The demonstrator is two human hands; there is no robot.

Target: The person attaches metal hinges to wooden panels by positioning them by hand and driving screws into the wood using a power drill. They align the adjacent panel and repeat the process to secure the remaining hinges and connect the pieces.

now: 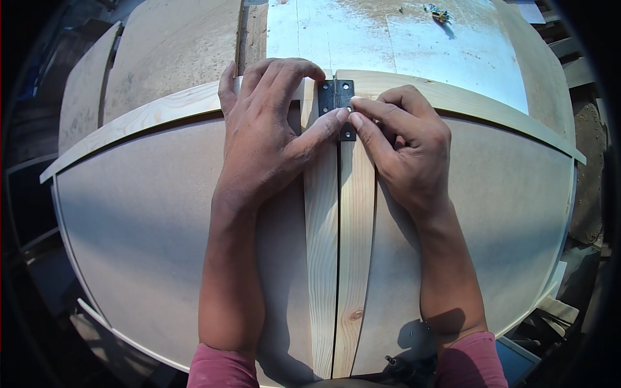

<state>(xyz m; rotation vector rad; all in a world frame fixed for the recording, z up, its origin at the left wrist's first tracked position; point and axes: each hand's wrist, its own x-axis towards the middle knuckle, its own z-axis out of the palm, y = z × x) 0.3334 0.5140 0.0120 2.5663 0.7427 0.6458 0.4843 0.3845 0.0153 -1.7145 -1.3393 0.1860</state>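
Observation:
A black metal hinge [328, 94] with several screw holes lies across the seam between two pale wooden frames. My left hand [265, 116] steadies it, index fingertip at its upper left corner and thumb pressed over its middle. My right hand [407, 132] is closed in a pinch at the right leaf, thumb and index finger close to my left thumb tip. Whatever small thing is in that pinch is mostly hidden by the fingers. The left panel [149, 213] and right panel [498, 194] lie flat, side by side, under my forearms.
Beyond the frames stretches a worn work surface [174, 52] with a white board [362, 39]. On that board sits a small heap of dark and yellowish pieces [440, 14]. A dark tool-like object [404, 368], partly in shadow, lies near my body. Scrap wood [557, 309] is at the right.

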